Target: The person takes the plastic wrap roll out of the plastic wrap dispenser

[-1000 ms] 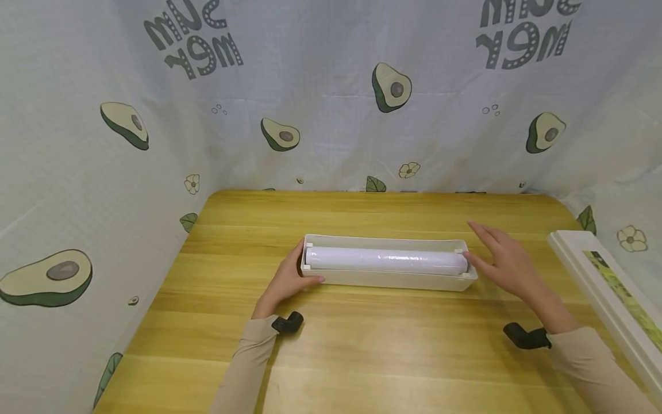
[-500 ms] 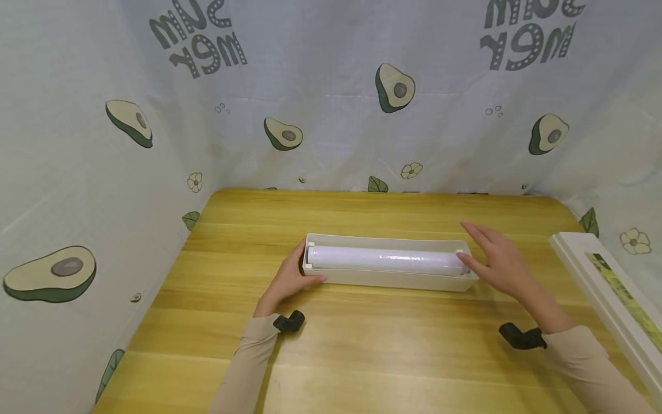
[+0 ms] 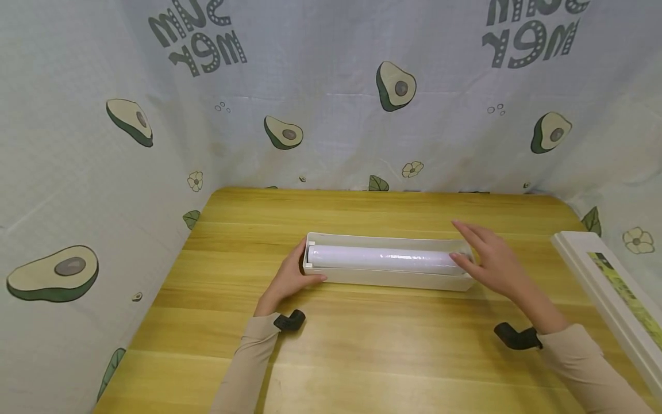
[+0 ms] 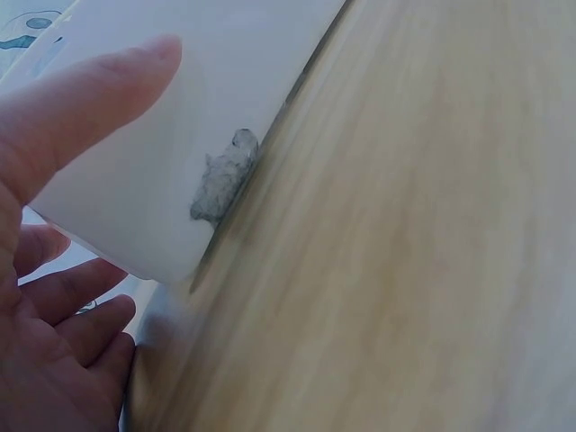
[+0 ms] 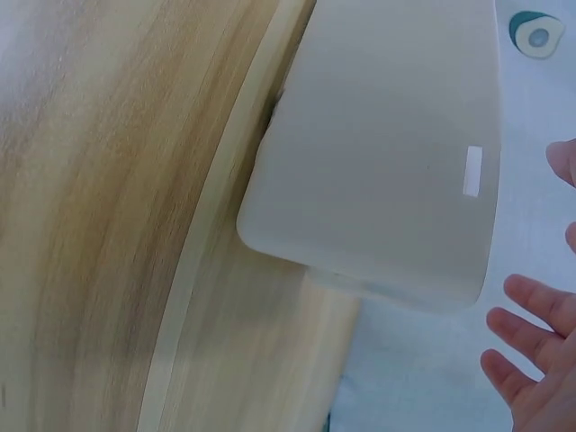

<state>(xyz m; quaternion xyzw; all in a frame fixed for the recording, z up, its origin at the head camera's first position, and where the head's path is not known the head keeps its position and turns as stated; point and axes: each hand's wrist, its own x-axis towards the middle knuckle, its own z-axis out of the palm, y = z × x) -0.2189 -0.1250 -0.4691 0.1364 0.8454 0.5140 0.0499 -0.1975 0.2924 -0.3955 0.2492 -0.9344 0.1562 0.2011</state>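
A long white cling film dispenser box [image 3: 393,277] lies across the wooden table, its top uncovered. Inside it rests a shiny whitish roll of cling film [image 3: 377,258], running nearly end to end. My left hand [image 3: 287,273] holds the box's left end, thumb along the front wall and fingers round the end; in the left wrist view the thumb lies against the wall [image 4: 144,171]. Over the box's right end, my right hand [image 3: 493,259] is spread, thumb overlapping the end of the roll. Its fingers [image 5: 531,333] appear beside the box's upper edge in the right wrist view.
A long white lid [image 3: 610,299] with a green and yellow label lies slanted at the table's right edge. A patterned curtain [image 3: 331,92] hangs behind the table [image 3: 372,351] and at both sides. A grey patch [image 4: 225,180] shows low on the box wall.
My right hand has moved left, its thumb going from the box's right end to over the end of the roll. My left hand keeps its hold on the box.
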